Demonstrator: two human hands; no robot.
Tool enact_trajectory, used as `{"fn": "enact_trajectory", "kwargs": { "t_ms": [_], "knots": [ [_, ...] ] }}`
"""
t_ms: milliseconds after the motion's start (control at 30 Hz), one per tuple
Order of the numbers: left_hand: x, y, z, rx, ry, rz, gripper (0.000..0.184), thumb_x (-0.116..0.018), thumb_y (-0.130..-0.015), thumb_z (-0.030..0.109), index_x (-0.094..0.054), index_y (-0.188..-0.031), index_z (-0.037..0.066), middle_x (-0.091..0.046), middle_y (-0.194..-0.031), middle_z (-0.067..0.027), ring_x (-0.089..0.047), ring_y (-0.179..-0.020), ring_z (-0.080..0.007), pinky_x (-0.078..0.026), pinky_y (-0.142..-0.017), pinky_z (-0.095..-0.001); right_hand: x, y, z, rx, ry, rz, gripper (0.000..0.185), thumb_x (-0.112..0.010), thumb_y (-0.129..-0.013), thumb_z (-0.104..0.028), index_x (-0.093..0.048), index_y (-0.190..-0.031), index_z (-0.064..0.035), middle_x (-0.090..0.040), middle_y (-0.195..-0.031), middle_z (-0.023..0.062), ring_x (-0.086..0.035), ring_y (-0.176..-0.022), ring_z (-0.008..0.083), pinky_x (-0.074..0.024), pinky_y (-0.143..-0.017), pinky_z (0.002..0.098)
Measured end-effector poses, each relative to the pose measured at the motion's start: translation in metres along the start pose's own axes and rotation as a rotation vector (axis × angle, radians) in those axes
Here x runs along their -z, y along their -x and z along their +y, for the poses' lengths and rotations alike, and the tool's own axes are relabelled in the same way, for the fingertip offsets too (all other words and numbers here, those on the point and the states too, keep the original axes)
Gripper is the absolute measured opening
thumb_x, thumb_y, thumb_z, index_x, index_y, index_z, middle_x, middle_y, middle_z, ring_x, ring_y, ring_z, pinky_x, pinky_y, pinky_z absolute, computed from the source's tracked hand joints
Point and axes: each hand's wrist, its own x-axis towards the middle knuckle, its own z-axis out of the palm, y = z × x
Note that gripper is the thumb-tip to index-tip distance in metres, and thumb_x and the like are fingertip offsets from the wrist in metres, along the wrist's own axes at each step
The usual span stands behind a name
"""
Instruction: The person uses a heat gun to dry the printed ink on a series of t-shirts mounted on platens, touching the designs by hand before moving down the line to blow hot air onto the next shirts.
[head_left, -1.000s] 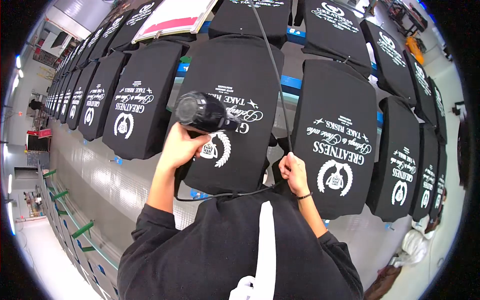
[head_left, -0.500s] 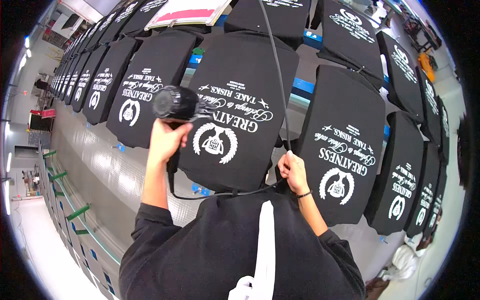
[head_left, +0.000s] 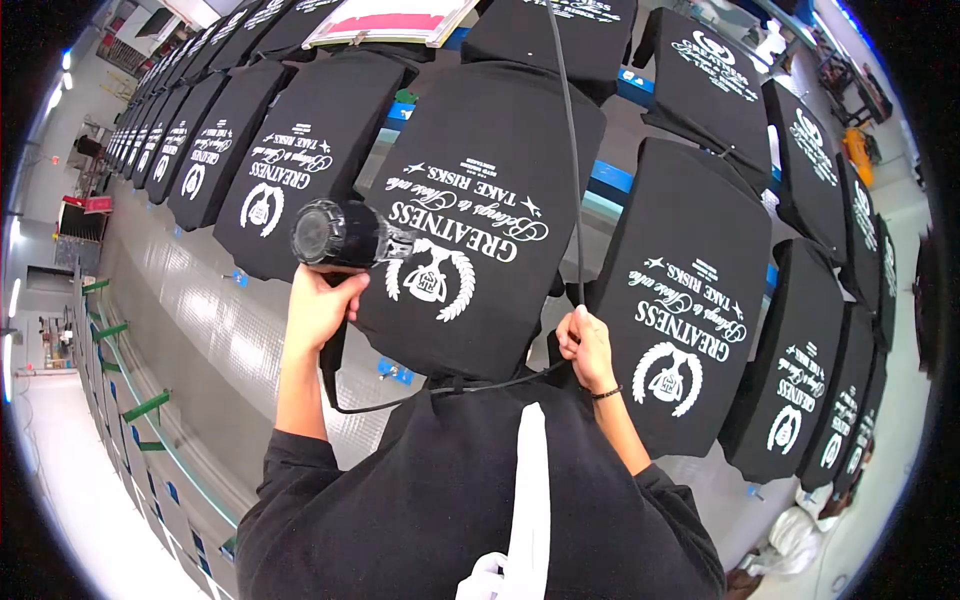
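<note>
My left hand is closed round the handle of a black hair dryer. The dryer's nozzle points right, over the left edge of a black shirt with white lettering and a wreath emblem. In my right hand, closed in a fist, is the black cable, which runs up past the top of the view. A lower stretch of cable loops in front of my body to the dryer's handle. Right of my right hand lies another printed black shirt.
Rows of printed black shirts on boards stretch away on both sides. A framed screen with pink ink rests at the top. Green brackets line a rail at the lower left. White cloth lies at the lower right.
My left hand has moved the dryer left and slightly down, off the middle of the shirt's print, uncovering the lettering. My right hand still grips the cable. The view has shifted a little.
</note>
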Motion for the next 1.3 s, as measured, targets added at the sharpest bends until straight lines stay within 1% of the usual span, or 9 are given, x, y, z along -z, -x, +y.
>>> {"fn": "enact_trajectory", "kwargs": {
  "t_ms": [133, 200, 400, 733, 933, 1033, 1100, 1167, 1300],
  "knots": [
    [0.02, 0.022, -0.012, 0.048, 0.029, 0.041, 0.005, -0.068, -0.079, -0.002, -0.065, -0.083, -0.005, -0.058, -0.061, -0.0047, -0.052, -0.046, -0.011, -0.043, -0.044, -0.0259, -0.009, -0.006, -0.003, -0.024, -0.029, -0.041, 0.05, -0.039, -0.106, -0.039, -0.053, -0.073, -0.0033, -0.048, -0.063, 0.0003, -0.031, -0.05, 0.0044, -0.0248, -0.045, 0.0203],
    [0.024, 0.037, -0.014, 0.083, 0.024, 0.051, 0.007, -0.069, -0.079, -0.002, -0.065, -0.085, -0.005, -0.058, -0.06, -0.0052, -0.052, -0.047, -0.0111, -0.043, -0.044, -0.0261, -0.014, -0.007, -0.007, -0.032, 0.013, -0.02, 0.052, -0.038, -0.106, -0.04, -0.037, -0.064, -0.0097, -0.049, -0.065, 0.0054, -0.028, -0.05, 0.0051, -0.0239, -0.044, 0.0204],
    [0.022, 0.041, -0.02, 0.07, -0.018, 0.09, 0.01, -0.069, -0.079, -0.001, -0.065, -0.087, -0.007, -0.061, -0.064, -0.0063, -0.053, -0.047, -0.0106, -0.044, -0.045, -0.0266, -0.022, -0.008, -0.001, -0.052, 0.037, -0.046, 0.051, -0.038, -0.106, -0.039, -0.036, -0.064, -0.0104, -0.049, -0.065, 0.0053, -0.028, -0.05, 0.0052, -0.0239, -0.044, 0.0201],
    [-0.024, 0.021, -0.002, 0.025, 0.042, -0.158, 0.013, -0.072, -0.078, -0.001, -0.064, -0.087, -0.006, -0.063, -0.067, -0.0054, -0.055, -0.051, -0.0091, -0.045, -0.045, -0.0255, -0.014, 0.003, -0.004, 0.007, 0.047, -0.002, 0.051, -0.038, -0.106, -0.038, -0.045, -0.069, -0.005, -0.047, -0.065, 0.0043, -0.028, -0.05, 0.005, -0.0231, -0.044, 0.0201],
    [0.004, 0.05, -0.008, 0.093, 0.071, -0.24, 0.017, -0.073, -0.077, -0.001, -0.065, -0.092, -0.006, -0.064, -0.069, -0.0057, -0.055, -0.051, -0.01, -0.044, -0.045, -0.0257, -0.012, 0.001, 0.002, 0.002, 0.002, -0.005, 0.053, -0.038, -0.106, -0.04, -0.052, -0.071, -0.0033, -0.045, -0.061, -0.0004, -0.03, -0.049, 0.0045, -0.0247, -0.045, 0.0204],
    [0.024, 0.061, -0.006, 0.094, 0.04, -0.054, 0.013, -0.072, -0.077, -0.002, -0.065, -0.087, -0.007, -0.065, -0.071, -0.0065, -0.054, -0.051, -0.0099, -0.044, -0.045, -0.0261, -0.018, -0.002, 0.005, 0.003, -0.02, -0.044, 0.053, -0.038, -0.106, -0.04, -0.052, -0.07, -0.0034, -0.045, -0.06, -0.0004, -0.03, -0.049, 0.0046, -0.0247, -0.045, 0.0206],
    [0.031, 0.057, -0.008, 0.075, -0.004, 0.017, 0.012, -0.072, -0.077, -0.001, -0.065, -0.085, -0.007, -0.064, -0.07, -0.0065, -0.054, -0.05, -0.0098, -0.044, -0.044, -0.0261, -0.024, -0.005, 0.006, -0.039, -0.037, -0.047, 0.05, -0.037, -0.106, -0.039, -0.034, -0.065, -0.0107, -0.048, -0.065, 0.0058, -0.028, -0.049, 0.0054, -0.0236, -0.043, 0.0201],
    [0.031, 0.048, -0.008, 0.072, -0.063, 0.117, 0.01, -0.071, -0.077, -0.001, -0.064, -0.083, -0.006, -0.063, -0.067, -0.0062, -0.053, -0.048, -0.0094, -0.043, -0.043, -0.0259, -0.028, -0.008, 0.005, -0.035, -0.011, -0.075, 0.05, -0.037, -0.106, -0.039, -0.034, -0.065, -0.0108, -0.048, -0.065, 0.0058, -0.028, -0.049, 0.0054, -0.0237, -0.043, 0.0201],
    [0.015, 0.027, -0.017, -0.01, 0.049, 0.083, 0.009, -0.071, -0.078, -0.001, -0.065, -0.083, -0.005, -0.061, -0.062, -0.005, -0.052, -0.047, -0.0092, -0.042, -0.042, -0.0259, -0.03, -0.01, -0.001, -0.027, 0.056, -0.1, 0.05, -0.037, -0.106, -0.037, -0.034, -0.065, -0.0107, -0.049, -0.065, 0.0059, -0.029, -0.049, 0.0054, -0.0244, -0.043, 0.0199]
  ]
}}
